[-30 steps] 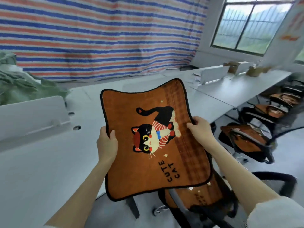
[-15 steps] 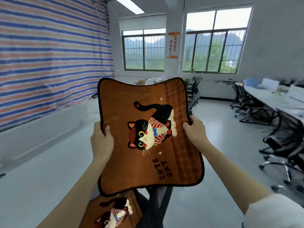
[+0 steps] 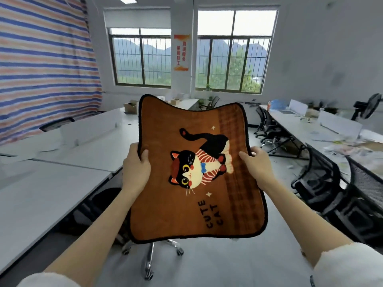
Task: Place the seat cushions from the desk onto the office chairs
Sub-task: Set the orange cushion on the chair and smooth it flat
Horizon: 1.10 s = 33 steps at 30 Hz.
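The seat cushion [image 3: 192,172], a brown pad edged in black with a cartoon cat and the words CUTE CAT, is held up in the air in front of the person, printed face towards the camera, well clear of the desk and not yet on any chair; it is probably carried flat and spread like this so that it can be lowered onto a seat without folding. Much of the room is hidden behind it. A long white desk [image 3: 51,183] is seen at the left, and the dark back of an office chair [image 3: 101,200] is tucked against its edge. Directly below the cushion a chrome chair base [image 3: 153,255] with castors is visible on the floor, but its seat is covered by the cushion, so it cannot be told whether that seat is bare; this is judged the likeliest target. At the right a row of black mesh chairs [image 3: 323,187] is lined along a second, cluttered desk [image 3: 335,135], their seats apparently still uncovered. The cushion is gripped at its two side edges, roughly at mid-height, which keeps it taut and level. The left hand [image 3: 135,167] is closed on the left edge, thumb laid over the front and fingers behind. The right hand [image 3: 257,164] is closed on the right edge in the same way, thumb on the plaid strip, fingers out of sight behind it
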Available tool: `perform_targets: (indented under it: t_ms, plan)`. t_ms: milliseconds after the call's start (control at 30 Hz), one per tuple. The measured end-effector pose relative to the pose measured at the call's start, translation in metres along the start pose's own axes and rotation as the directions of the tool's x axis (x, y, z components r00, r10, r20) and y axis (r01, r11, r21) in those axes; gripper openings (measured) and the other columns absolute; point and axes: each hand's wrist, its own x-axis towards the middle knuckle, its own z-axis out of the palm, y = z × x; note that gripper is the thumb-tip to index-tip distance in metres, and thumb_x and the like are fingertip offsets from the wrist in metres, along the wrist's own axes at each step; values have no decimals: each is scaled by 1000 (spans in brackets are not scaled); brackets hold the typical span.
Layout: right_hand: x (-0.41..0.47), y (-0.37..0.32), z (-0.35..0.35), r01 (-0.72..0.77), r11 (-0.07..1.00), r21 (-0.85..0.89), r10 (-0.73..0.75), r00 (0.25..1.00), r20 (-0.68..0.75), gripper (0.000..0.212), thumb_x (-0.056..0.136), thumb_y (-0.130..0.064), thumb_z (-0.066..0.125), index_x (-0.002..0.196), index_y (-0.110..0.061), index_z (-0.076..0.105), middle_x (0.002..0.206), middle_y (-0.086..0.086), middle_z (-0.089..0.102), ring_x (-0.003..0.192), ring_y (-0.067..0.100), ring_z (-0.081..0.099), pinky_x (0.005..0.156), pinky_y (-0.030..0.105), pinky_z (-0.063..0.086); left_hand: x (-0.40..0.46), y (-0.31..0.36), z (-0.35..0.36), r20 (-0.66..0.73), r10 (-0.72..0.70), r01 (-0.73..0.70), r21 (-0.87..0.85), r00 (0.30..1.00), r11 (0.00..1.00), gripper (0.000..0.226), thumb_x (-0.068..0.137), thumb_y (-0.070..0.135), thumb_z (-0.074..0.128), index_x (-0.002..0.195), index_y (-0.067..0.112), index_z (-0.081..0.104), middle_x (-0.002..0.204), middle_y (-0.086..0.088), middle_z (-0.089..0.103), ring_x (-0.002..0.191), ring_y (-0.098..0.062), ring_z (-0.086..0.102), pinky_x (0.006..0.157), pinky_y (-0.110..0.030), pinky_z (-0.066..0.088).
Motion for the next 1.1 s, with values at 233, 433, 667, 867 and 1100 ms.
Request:
perform_targets:
  t_ms: [233, 433, 667, 867, 1100]
  plan:
    - [202, 87, -36, -175, 983, 60, 173, 985, 26, 23, 84, -9, 53, 105, -15, 61, 91, 12, 68, 83, 31, 67, 80, 43, 57, 81, 2, 209, 65, 3, -4, 18, 998, 1000, 23, 99, 17, 39, 117, 9, 50, 81, 13, 49, 80, -11, 48, 74, -27, 35]
    - [388, 148, -58, -213, 977, -11, 214, 975, 62, 22, 91, -18, 52, 107, -7, 64, 95, 13, 69, 90, 32, 66, 82, 40, 56, 163, -6, 380, 130, -71, 53, 137, 989, 989, 26, 98, 20, 41, 122, 11, 48, 105, -2, 57, 101, -25, 56, 78, -29, 37]
    - [582, 203, -36, -252, 967, -34, 254, 962, 99, 23, 94, -19, 51, 112, -9, 61, 103, 14, 67, 95, 31, 65, 90, 44, 54, 279, -32, 530, 140, -109, 87, 157, 984, 984, 25, 97, 15, 44, 120, 7, 51, 100, -1, 55, 91, -18, 53, 82, -30, 41]
    - [781, 253, 1, -255, 964, -79, 262, 961, 90, 23, 89, -14, 51, 105, -7, 65, 96, 13, 69, 91, 31, 66, 85, 41, 55, 410, -88, 685, 157, -171, 155, 109, 973, 982, 33, 96, 15, 46, 127, 6, 50, 116, -11, 62, 107, -27, 58, 95, -40, 47]
    - [998, 276, 23, -203, 976, -82, 209, 975, 72, 24, 93, -15, 48, 113, -11, 61, 100, 11, 67, 88, 28, 64, 82, 37, 54, 566, -94, 856, 218, -134, 116, 93, 967, 989, 29, 95, 15, 49, 123, 7, 52, 104, -5, 62, 91, -20, 59, 78, -28, 43]
